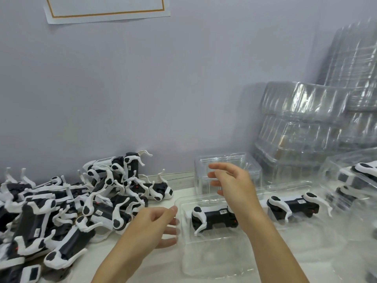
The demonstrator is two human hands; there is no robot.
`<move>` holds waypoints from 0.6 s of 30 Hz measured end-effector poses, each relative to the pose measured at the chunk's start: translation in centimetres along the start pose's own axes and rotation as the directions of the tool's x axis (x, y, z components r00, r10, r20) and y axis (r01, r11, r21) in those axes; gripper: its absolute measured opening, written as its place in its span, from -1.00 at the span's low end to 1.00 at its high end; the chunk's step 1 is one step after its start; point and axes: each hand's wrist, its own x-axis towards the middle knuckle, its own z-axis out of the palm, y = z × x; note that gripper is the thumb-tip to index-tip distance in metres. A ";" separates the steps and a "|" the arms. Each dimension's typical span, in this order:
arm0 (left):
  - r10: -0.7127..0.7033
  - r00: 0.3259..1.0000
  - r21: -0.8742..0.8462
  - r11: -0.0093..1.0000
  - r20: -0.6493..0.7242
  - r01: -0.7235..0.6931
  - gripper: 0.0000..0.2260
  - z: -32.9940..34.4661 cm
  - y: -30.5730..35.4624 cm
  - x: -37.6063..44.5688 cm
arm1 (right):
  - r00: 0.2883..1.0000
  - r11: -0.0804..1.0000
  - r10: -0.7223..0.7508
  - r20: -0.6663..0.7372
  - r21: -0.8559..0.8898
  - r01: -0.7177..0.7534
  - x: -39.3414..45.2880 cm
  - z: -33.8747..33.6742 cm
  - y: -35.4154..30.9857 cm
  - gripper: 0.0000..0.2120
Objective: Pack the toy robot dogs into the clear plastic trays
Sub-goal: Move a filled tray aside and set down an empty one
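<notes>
Nearest, the left hand (157, 225) touched the clear tray (214, 256) holding one dog (214, 218), its grip loose like the empty right hand's (230, 180); an unsteadied tray could slide and spill it.

I see a toy dog (214, 218) lying in the near tray (216, 260) at centre. My left hand (157, 225), fingers loose, touches that tray's nine o'clock edge. My right hand (230, 180) hovers open above it. Loose dogs (67, 203) heaped at nine o'clock; stacked trays (306, 123) at two o'clock
</notes>
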 end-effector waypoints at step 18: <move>-0.036 0.991 0.050 0.998 0.125 0.030 -0.63 7.1 1.4 1.9 | 0.993 0.996 0.021 -0.118 0.092 -0.010 0.5 -2.4 -0.3 -0.74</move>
